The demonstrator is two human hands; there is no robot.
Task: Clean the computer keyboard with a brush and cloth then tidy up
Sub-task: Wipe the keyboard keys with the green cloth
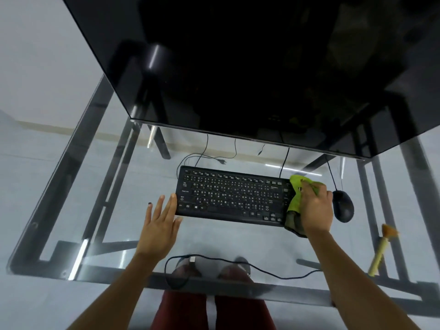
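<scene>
- A black keyboard [232, 198] lies flat on a glass table [71, 210], near the middle of the view.
- The left hand [159, 225] is at about 9 o'clock from the keyboard. Its fingers are straight and spread apart. The fingertips touch the left end of the keyboard. It holds nothing.
- The right hand [315, 208] is at about 3 o'clock from the keyboard. Its fingers are curled round a green cloth [297, 198] and grip it.
- The cloth is bunched up. It lies on the right end of the keyboard and hangs past the near edge there.
- A black mouse [342, 206] sits just beside the right hand, at 3 o'clock from it. I cannot tell if they touch.
- A brush [382, 248] lies on the table at about 4 o'clock from the keyboard, well apart from it. It has a pale yellow handle and light brown bristles. The bristles point to the far side. No hand touches it.
- A big dark screen [238, 67] stands at 12 o'clock, past the keyboard.
- A black cable [238, 262] curls on the table at 6 o'clock, between the two arms.
- Through the glass you can see the person's dark red trousers [183, 310] and shoes.
</scene>
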